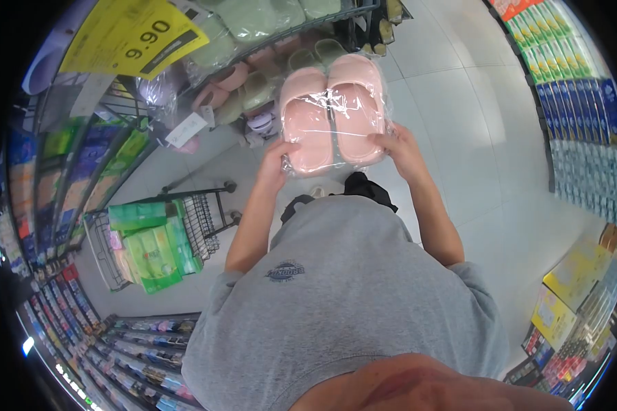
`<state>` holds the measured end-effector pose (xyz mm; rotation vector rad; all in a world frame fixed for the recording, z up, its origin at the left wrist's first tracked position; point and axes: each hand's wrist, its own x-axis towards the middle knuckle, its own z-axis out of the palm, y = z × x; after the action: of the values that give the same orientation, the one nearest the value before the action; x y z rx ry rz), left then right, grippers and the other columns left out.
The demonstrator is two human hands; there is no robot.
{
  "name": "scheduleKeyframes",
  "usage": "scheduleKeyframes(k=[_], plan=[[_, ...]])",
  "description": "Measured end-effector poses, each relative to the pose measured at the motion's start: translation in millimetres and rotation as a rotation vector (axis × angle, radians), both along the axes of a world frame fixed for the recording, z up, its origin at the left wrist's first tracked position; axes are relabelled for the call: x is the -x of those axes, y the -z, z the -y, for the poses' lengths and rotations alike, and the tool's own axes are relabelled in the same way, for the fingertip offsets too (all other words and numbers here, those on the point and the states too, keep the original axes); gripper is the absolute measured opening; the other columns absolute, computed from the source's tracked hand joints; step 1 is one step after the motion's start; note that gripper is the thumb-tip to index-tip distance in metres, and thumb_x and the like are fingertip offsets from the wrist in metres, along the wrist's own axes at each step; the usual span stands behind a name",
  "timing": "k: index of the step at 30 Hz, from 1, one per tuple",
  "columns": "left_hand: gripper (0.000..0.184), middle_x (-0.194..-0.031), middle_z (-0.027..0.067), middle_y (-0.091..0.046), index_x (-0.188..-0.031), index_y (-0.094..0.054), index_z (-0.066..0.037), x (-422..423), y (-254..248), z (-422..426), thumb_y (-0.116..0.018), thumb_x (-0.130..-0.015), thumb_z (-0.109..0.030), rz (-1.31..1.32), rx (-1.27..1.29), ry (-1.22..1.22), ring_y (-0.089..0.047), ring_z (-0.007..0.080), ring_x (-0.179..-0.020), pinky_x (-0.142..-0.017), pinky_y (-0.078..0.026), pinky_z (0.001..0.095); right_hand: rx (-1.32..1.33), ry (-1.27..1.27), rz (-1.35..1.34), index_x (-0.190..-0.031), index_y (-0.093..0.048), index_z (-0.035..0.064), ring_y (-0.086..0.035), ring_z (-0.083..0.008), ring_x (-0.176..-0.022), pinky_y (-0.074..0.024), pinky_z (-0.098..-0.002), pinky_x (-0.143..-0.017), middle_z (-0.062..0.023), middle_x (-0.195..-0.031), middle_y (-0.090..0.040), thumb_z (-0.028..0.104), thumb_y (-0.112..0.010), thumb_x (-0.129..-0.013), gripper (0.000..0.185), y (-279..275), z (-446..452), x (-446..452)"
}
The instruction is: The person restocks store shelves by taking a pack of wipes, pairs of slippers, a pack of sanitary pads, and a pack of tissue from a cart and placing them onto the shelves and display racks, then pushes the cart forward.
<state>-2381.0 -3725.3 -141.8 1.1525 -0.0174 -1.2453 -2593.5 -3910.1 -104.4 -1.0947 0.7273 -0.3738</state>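
A pair of pink slippers (307, 130) in clear plastic wrap is held out in front of my grey shirt, above the floor. My left hand (275, 163) grips the wrapped pair at its lower left corner, thumb on top. At the right edge my right hand (399, 151) is closed on the same package, its thumb lying over the right slipper. The fingers of both hands are partly hidden beneath the package. Just beyond the pair, more slippers (257, 89) in pink and green sit on a rack shelf.
A yellow price sign (134, 38) reading 9.90 hangs at the upper left. A wire shopping cart (200, 226) with green packages (151, 240) stands to the left. Stacked goods (576, 109) line the right side. Pale floor tiles (459, 109) run between.
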Motion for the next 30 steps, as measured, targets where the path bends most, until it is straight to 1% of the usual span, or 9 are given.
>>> scheduleKeyframes(k=[6, 11, 15, 17, 19, 23, 24, 28, 30], plan=[[0.026, -0.092, 0.0097, -0.064, -0.1, -0.058, 0.004, 11.5, 4.6, 46.0, -0.059, -0.076, -0.005, 0.035, -0.061, -0.108, -0.062, 0.0178, -0.085, -0.077, -0.049, 0.0296, -0.135, -0.052, 0.011, -0.103, -0.06, -0.006, -0.063, -0.0156, -0.076, -0.0486, -0.028, -0.066, -0.009, -0.09, -0.065, 0.01, -0.066, -0.077, 0.032, 17.8, 67.7, -4.4], [0.023, -0.091, 0.0104, -0.063, -0.098, -0.058, 0.005, 19.7, -6.1, 64.8, -0.059, -0.077, -0.006, 0.051, -0.069, -0.146, -0.062, 0.018, -0.082, -0.076, -0.049, 0.0295, -0.207, -0.123, -0.002, -0.104, -0.06, -0.006, -0.064, -0.0159, -0.076, -0.05, -0.0289, -0.068, -0.0099, -0.09, -0.065, 0.01, -0.066, -0.077, 0.031, 26.6, 94.5, -10.8], [0.022, -0.092, 0.0109, -0.063, -0.096, -0.059, 0.005, 14.5, -1.3, 64.9, -0.058, -0.077, -0.006, 0.036, -0.099, -0.198, -0.062, 0.0185, -0.082, -0.076, -0.049, 0.0295, -0.239, -0.189, 0.008, -0.103, -0.06, -0.0047, -0.064, -0.0166, -0.077, -0.0511, -0.0302, -0.071, -0.0092, -0.089, -0.066, 0.01, -0.065, -0.079, 0.029, 37.0, 104.2, -21.8], [0.022, -0.093, 0.01, -0.064, -0.097, -0.059, 0.004, 6.7, 6.1, 65.7, -0.058, -0.078, -0.007, 0.057, -0.117, -0.206, -0.062, 0.0187, -0.083, -0.077, -0.049, 0.0293, -0.214, -0.165, -0.007, -0.1, -0.061, -0.0042, -0.064, -0.0176, -0.075, -0.0516, -0.0307, -0.069, -0.0094, -0.087, -0.066, 0.012, -0.066, -0.077, 0.028, 40.2, 105.5, -27.0], [0.031, -0.097, 0.0127, -0.064, -0.104, -0.057, 0.004, 0.1, 8.9, 66.2, -0.058, -0.077, -0.009, 0.059, -0.074, -0.195, -0.064, 0.0212, -0.087, -0.079, -0.051, 0.0323, -0.216, -0.147, -0.009, -0.098, -0.062, -0.0038, -0.064, -0.0187, -0.074, -0.0515, -0.0311, -0.067, -0.0101, -0.087, -0.066, 0.014, -0.068, -0.076, 0.03, 38.6, 105.7, -32.2], [0.03, -0.097, 0.0119, -0.064, -0.104, -0.057, 0.004, -7.0, 6.0, 70.6, -0.057, -0.077, -0.01, 0.076, -0.055, -0.148, -0.063, 0.0215, -0.088, -0.08, -0.05, 0.0327, -0.223, -0.149, 0.023, -0.097, -0.062, -0.0028, -0.064, -0.0184, -0.073, -0.0511, -0.0298, -0.066, -0.0094, -0.085, -0.066, 0.015, -0.069, -0.075, 0.028, 34.6, 108.6, -38.1], [0.029, -0.097, 0.0114, -0.064, -0.104, -0.057, 0.003, -9.9, 13.0, 71.4, -0.057, -0.078, -0.01, 0.045, -0.052, -0.165, -0.063, 0.0216, -0.088, -0.08, -0.05, 0.033, -0.209, -0.142, 0.041, -0.097, -0.062, -0.0028, -0.064, -0.0184, -0.073, -0.0511, -0.0298, -0.066, -0.0094, -0.085, -0.066, 0.015, -0.069, -0.075, 0.028, 32.3, 110.5, -38.9], [0.028, -0.096, 0.0104, -0.065, -0.104, -0.057, 0.002, -14.0, 5.7, 83.9, -0.056, -0.079, -0.01, -0.03, -0.076, -0.186, -0.063, 0.0217, -0.087, -0.079, -0.051, 0.0338, -0.217, -0.12, 0.026, -0.096, -0.063, -0.0022, -0.064, -0.0173, -0.072, -0.0504, -0.0293, -0.065, -0.0089, -0.085, -0.065, 0.014, -0.069, -0.075, 0.027, 33.9, 117.1, -41.1], [0.028, -0.095, 0.0104, -0.065, -0.105, -0.057, 0.002, -17.0, 7.0, 90.4, -0.056, -0.079, -0.01, -0.021, -0.06, -0.188, -0.064, 0.0217, -0.086, -0.078, -0.051, 0.0336, -0.229, -0.119, 0.029, -0.096, -0.063, -0.0011, -0.063, -0.0166, -0.073, -0.0499, -0.0295, -0.064, -0.0083, -0.085, -0.065, 0.016, -0.069, -0.076, 0.027, 32.6, 120.9, -42.3]])
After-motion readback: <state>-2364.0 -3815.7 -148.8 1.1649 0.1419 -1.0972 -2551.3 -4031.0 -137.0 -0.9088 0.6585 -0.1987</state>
